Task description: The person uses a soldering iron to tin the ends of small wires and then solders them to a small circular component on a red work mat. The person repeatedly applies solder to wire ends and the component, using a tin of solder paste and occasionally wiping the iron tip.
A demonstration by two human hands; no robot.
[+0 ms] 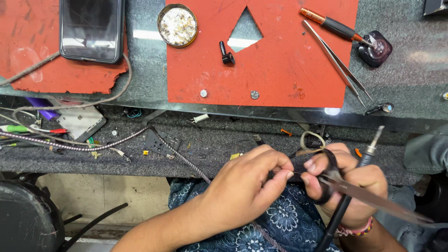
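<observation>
Red mat (280,70) holds tweezers (337,63), small tin (177,25), phone (92,29) at left; nothing blocks the hands. Left hand (247,186) pinches a thin wire (291,173) over the lap, fingers closed. Right hand (347,186) grips scissors (354,189) and a soldering iron (359,172).

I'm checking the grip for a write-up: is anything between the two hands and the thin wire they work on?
Nothing visible. The left hand pinches the thin wire directly in its fingertips, and the right hand meets it at its own fingertips while also holding scissors and a soldering iron.
</observation>
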